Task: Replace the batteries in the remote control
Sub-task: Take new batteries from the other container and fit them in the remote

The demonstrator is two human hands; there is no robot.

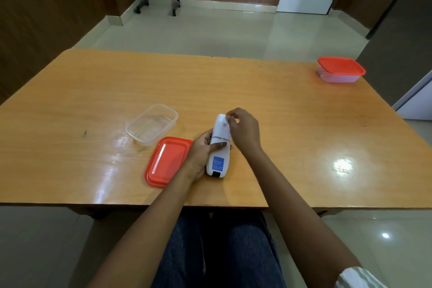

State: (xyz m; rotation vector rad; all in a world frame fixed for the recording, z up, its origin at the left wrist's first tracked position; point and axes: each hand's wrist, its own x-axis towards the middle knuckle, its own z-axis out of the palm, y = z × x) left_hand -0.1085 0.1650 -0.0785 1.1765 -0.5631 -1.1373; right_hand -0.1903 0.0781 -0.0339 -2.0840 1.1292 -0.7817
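Already in both hands: the remote control lies back-up just above the tabletop, long axis running away from the person.

Left hand clasps its near half; right hand, fingers pinched, works the far end. White body, blue label, seam across its middle.

Bare forearms, a white-and-grey striped sleeve at the right elbow, dark blue jeans.
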